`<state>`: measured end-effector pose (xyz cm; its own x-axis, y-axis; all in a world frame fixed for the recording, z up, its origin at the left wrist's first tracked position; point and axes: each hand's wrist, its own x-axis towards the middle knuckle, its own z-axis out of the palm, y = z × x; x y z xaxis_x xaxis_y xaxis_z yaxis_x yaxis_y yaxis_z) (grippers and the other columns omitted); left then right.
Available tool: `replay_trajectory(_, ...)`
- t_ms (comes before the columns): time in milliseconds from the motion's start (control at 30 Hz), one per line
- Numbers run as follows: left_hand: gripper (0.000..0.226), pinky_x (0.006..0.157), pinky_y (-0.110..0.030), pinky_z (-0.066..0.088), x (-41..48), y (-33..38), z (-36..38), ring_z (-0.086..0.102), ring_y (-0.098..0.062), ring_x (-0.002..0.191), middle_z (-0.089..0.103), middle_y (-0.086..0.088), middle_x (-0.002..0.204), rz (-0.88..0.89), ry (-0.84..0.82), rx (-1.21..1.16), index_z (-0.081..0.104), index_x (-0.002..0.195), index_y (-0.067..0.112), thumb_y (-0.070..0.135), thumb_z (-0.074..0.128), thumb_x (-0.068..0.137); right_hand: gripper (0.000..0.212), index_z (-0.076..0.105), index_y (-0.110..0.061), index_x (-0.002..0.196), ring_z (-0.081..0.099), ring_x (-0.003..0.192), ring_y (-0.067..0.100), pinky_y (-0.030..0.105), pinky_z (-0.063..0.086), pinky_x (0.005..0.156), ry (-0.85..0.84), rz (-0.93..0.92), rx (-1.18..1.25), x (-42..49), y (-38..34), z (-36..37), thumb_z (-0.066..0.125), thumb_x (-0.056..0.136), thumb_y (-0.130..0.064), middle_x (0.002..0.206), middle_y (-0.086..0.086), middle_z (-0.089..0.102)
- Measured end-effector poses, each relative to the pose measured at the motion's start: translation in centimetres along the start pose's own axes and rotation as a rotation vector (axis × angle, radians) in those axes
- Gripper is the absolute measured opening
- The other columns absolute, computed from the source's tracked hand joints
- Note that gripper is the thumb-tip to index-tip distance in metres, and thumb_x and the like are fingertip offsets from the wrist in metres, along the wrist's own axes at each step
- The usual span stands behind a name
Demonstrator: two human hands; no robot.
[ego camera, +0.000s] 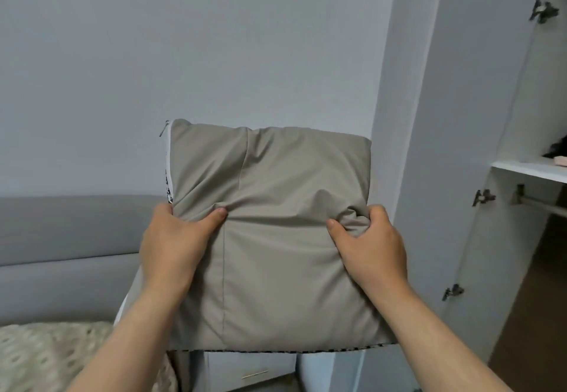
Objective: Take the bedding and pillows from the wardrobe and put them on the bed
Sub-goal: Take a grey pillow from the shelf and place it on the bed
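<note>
A square taupe pillow (pixel 276 183) with a white zipped side and a black-and-white patterned edge is held up in the air in front of me. My left hand (pixel 171 238) grips its left side, thumb pressed into the fabric. My right hand (pixel 371 241) pinches a fold on its right side. The bed (pixel 40 358) lies at the lower left under a cream textured cover, with its grey padded headboard (pixel 61 238) behind. The open white wardrobe (pixel 527 170) stands at the right.
The wardrobe door (pixel 478 115) stands open with metal hinges along its edge. A shelf holds a dark item (pixel 557 150); a hanging rail (pixel 543 204) runs below it. A white bedside unit (pixel 245 370) sits under the pillow. A plain wall fills the background.
</note>
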<state>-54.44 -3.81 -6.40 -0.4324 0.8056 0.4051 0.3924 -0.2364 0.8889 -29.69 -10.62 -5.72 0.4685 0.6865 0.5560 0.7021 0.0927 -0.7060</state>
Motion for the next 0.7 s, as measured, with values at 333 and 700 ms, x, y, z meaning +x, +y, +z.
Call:
replay_trajectory(333, 0.068, 0.082, -0.046, 0.05, 12.9, -10.4, -6.0, 0.061, -0.034, 0.097, 0.065, -0.012, 0.105, -0.127, 0.277, 0.037, 0.052, 0.098, 0.015, 0.06, 0.079, 0.057, 0.041, 0.043, -0.025, 0.089, 0.057, 0.077, 0.019, 0.031, 0.042, 0.063, -0.252, -0.152, 0.096, 4.9, -7.5, 19.6, 0.065, 0.074, -0.055, 0.081, -0.015, 0.056)
replay_trajectory(700, 0.065, 0.072, -0.039, 0.042, 22.3, -19.1, -15.2, 0.061, -0.036, 0.098, 0.066, -0.015, 0.106, -0.263, 0.529, 0.252, 0.051, 0.097, 0.014, 0.061, 0.078, 0.06, 0.036, 0.039, -0.031, 0.079, 0.054, 0.073, 0.01, 0.029, 0.039, 0.061, -0.517, -0.271, 0.259, 4.5, -16.8, 38.7, 0.066, 0.075, -0.054, 0.08, -0.017, 0.055)
